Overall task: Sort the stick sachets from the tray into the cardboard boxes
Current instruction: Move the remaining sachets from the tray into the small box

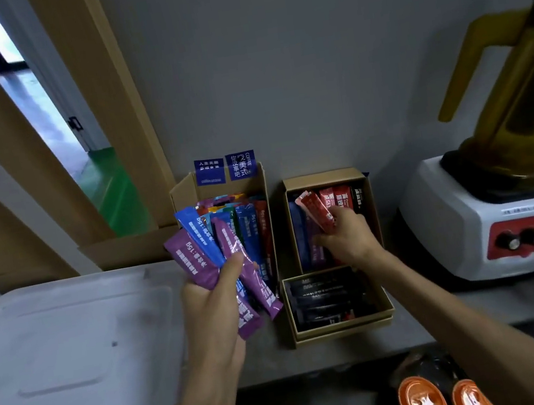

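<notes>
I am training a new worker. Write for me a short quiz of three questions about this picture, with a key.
1. True or false: the left hand holds only red sachets.
2. Which colour is the sachet that the right hand pinches? A blue, B red, C black.
3. Fill in: the front box holds mostly ___ sachets.
Key: 1 false, its bundle is purple and blue; 2 B; 3 black.

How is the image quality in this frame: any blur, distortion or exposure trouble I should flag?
Head view: dim, bluish light, with the doorway glass blown out. Head view: wide-angle bending tilts the door frame and blender, whose jug top smears. Head view: print on the purple sachets in the left hand reads partly; the black sachets are murky.
</notes>
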Motion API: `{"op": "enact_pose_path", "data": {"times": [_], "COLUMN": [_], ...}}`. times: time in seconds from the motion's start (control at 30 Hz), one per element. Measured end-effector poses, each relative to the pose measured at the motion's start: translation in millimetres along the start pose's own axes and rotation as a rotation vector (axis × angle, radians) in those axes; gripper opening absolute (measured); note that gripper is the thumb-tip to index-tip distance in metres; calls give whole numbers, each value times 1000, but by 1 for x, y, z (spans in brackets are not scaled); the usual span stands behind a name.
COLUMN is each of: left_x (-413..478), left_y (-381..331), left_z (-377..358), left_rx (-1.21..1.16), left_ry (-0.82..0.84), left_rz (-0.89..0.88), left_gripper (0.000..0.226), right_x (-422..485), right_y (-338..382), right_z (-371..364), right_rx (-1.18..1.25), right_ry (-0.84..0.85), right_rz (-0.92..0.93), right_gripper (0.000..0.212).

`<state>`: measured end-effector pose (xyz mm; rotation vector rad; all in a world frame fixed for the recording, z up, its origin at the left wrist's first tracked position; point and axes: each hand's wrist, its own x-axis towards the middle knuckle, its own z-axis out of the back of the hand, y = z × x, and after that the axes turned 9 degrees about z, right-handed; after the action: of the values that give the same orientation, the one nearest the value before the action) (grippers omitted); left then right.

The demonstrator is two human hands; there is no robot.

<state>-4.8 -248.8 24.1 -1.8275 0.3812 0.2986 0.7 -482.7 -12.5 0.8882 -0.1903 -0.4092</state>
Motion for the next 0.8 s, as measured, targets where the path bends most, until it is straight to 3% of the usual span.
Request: {"op": "enact_pose_path", "data": {"times": [0.23,0.5,0.67,0.8], "left_x": [14,20,21,20], "left_y": [7,13,12,12], "left_z": [18,22,15,5], "left_rx": [25,6,28,22], "left_ry": [50,213,254,248], "left_rz": [17,78,87,43], "left_gripper": [45,33,49,43], "right_x": [-9,-13,-36,-77], "right_y": [1,3,24,57], "right_z": [-21,-18,-3,6], "right_rx": [-149,-227,152,422], "right_ry": [-200,-242,-267,-24], "right_rz": [18,-35,-39,-36], "right_gripper": [37,38,32,33]}}
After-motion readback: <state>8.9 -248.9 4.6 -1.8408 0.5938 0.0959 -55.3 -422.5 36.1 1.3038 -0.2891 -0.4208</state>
